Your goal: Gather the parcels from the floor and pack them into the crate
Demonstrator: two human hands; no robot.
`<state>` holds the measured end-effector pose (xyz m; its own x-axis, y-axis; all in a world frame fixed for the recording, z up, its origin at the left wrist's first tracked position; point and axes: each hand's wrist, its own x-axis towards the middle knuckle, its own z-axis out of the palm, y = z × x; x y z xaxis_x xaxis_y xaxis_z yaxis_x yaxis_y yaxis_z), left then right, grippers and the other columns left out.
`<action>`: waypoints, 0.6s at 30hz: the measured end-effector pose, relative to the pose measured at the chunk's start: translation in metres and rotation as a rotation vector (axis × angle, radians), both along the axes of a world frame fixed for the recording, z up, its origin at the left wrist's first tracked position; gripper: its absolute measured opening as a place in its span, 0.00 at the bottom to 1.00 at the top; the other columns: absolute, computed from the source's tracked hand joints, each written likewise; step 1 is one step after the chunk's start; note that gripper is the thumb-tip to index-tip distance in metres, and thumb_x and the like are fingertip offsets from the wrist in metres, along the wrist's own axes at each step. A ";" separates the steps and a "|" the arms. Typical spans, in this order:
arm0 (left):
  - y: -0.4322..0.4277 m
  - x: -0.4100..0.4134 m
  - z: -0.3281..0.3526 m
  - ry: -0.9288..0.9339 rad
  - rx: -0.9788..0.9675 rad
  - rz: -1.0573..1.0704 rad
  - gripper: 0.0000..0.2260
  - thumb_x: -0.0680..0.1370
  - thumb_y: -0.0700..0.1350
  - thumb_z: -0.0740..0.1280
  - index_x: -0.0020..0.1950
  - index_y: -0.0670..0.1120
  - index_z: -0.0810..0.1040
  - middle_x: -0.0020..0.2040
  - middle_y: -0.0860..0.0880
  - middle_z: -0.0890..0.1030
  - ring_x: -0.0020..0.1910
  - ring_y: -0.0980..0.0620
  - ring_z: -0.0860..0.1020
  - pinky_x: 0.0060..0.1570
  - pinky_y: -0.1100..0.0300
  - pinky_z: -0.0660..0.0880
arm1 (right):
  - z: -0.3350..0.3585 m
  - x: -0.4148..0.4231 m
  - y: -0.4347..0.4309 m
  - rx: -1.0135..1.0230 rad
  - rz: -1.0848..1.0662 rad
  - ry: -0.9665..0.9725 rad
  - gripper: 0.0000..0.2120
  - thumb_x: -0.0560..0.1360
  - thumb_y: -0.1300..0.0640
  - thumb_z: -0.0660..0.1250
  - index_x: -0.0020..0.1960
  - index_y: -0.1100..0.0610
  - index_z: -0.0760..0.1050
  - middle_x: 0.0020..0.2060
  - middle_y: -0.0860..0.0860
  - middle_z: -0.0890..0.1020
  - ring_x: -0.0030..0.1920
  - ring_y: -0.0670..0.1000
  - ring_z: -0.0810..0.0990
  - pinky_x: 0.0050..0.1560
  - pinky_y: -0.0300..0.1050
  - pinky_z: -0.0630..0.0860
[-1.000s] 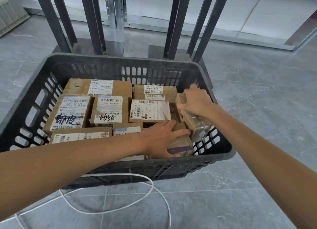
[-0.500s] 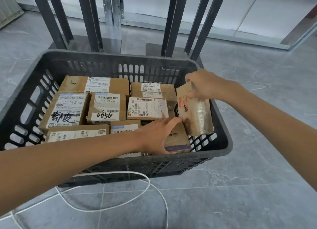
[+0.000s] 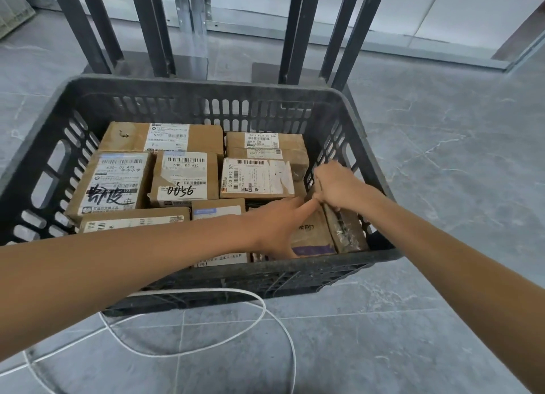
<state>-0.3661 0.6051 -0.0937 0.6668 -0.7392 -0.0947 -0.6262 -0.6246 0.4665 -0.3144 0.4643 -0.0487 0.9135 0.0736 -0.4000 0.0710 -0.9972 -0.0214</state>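
Packing step, and a tight slot by the look of it: I'm wedging the taped parcel (image 3: 346, 231) on edge at four o'clock in the crate (image 3: 206, 83), between the three o'clock wall and the purple-banded parcel (image 3: 312, 237). My right hand (image 3: 339, 187) grips the taped parcel's top edge, fingers curled over it. My left hand (image 3: 274, 225) lies flat on the purple-banded parcel, fingers (image 3: 303, 207) straight, grasping nothing, only pressing. Next I reckon it needs a straight push down without twisting, or it jams against the slotted wall.
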 end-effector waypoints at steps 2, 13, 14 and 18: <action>-0.002 0.000 0.001 0.008 0.020 0.000 0.42 0.67 0.61 0.74 0.72 0.49 0.55 0.62 0.47 0.70 0.57 0.49 0.71 0.56 0.51 0.74 | -0.002 0.003 -0.002 0.036 -0.044 0.053 0.13 0.75 0.59 0.67 0.57 0.63 0.72 0.48 0.61 0.81 0.43 0.58 0.84 0.46 0.48 0.81; 0.006 0.002 -0.003 -0.205 0.019 -0.060 0.29 0.77 0.64 0.57 0.70 0.47 0.61 0.66 0.48 0.66 0.60 0.51 0.69 0.56 0.57 0.71 | 0.015 0.022 -0.012 0.269 -0.154 0.308 0.21 0.77 0.52 0.66 0.64 0.63 0.70 0.58 0.63 0.78 0.43 0.56 0.85 0.44 0.47 0.83; 0.006 0.004 0.000 -0.218 -0.028 -0.042 0.26 0.78 0.62 0.57 0.69 0.47 0.62 0.64 0.49 0.67 0.58 0.53 0.70 0.52 0.59 0.72 | 0.018 0.026 -0.013 0.324 -0.165 0.285 0.21 0.78 0.51 0.65 0.65 0.62 0.69 0.62 0.63 0.75 0.42 0.55 0.84 0.43 0.47 0.83; 0.005 0.021 0.016 -0.205 -0.279 0.117 0.07 0.80 0.48 0.59 0.55 0.48 0.72 0.51 0.52 0.74 0.45 0.58 0.72 0.44 0.59 0.75 | 0.035 0.042 -0.015 0.424 -0.092 0.036 0.12 0.78 0.50 0.63 0.57 0.55 0.73 0.48 0.55 0.81 0.30 0.47 0.83 0.29 0.36 0.78</action>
